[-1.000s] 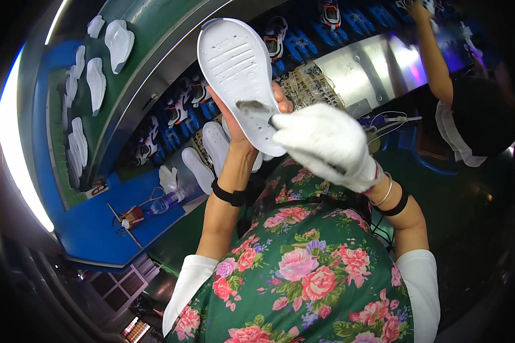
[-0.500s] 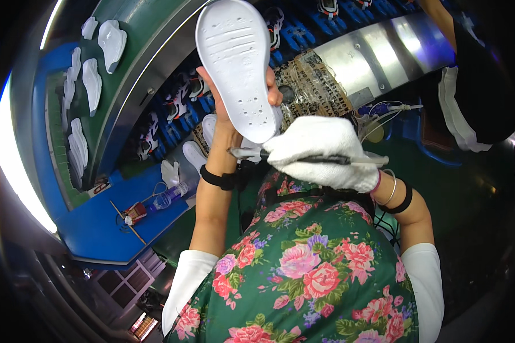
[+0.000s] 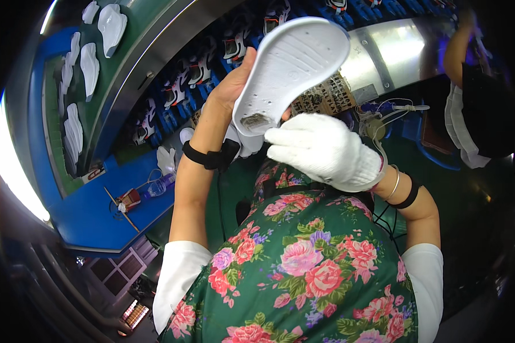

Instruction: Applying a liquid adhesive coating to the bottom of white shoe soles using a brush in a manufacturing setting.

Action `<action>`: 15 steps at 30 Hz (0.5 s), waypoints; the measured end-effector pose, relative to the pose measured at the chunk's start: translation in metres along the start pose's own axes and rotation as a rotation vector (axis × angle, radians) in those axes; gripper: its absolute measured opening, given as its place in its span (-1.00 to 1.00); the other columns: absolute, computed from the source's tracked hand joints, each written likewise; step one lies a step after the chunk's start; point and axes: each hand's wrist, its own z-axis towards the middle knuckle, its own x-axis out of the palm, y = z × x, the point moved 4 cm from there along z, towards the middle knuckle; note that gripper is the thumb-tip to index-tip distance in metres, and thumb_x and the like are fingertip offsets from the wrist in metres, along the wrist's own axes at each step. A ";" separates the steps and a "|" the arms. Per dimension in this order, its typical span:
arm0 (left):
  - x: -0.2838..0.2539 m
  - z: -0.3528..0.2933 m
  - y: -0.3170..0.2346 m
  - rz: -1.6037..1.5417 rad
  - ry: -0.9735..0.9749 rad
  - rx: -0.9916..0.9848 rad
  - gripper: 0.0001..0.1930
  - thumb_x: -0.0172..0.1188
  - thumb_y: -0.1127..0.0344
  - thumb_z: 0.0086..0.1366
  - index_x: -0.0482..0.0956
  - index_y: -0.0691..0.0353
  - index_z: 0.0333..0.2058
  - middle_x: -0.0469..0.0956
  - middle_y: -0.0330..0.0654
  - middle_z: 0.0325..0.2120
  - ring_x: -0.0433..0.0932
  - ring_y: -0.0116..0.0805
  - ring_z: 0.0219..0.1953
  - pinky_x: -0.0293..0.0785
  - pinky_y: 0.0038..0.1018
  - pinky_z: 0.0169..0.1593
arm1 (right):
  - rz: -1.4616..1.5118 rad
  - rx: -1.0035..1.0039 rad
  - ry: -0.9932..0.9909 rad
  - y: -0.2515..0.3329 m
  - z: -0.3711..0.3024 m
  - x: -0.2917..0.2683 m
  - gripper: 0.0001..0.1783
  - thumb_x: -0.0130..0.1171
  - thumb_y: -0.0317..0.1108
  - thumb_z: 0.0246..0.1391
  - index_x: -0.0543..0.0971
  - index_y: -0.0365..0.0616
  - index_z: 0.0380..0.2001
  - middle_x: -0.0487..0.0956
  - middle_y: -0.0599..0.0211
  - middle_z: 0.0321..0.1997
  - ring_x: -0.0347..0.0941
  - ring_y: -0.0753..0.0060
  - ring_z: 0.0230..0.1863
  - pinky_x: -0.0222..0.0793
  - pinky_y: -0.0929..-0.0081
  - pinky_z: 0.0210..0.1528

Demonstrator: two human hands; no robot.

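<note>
My left hand [image 3: 232, 86], bare with a black band at the wrist, holds a white shoe sole [image 3: 292, 68] from behind, its ridged underside facing me and its toe tilted up to the right. My right hand [image 3: 326, 151] wears a white glove and is closed just below the sole's heel. A small brush tip [image 3: 256, 120] shows at the heel end beside the gloved fingers; the handle is hidden in the glove. Below both arms is my green flowered apron [image 3: 303, 268].
Several white soles [image 3: 88, 60] lie on a green curved belt at the left. Blue racks with shoes [image 3: 197, 71] run behind my hands, next to a shiny metal panel [image 3: 395, 48]. A bottle and tools [image 3: 140, 197] sit on a blue bench. Another person [image 3: 469, 114] stands at the right.
The sole has swung from nearly upright to leaning right. My gloved hand has slid from across the sole down to its heel end.
</note>
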 end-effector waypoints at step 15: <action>0.055 0.054 -0.111 0.236 0.080 0.593 -0.28 -0.31 -0.15 0.49 0.24 0.49 0.24 0.48 0.16 -0.01 0.58 -0.01 -0.11 0.58 -0.18 -0.12 | 1.439 0.860 -0.805 -0.053 -0.016 -0.035 -0.79 0.19 -0.56 0.12 0.66 -0.29 -0.16 0.68 0.07 -0.08 0.63 0.37 -0.16 0.57 0.49 -0.11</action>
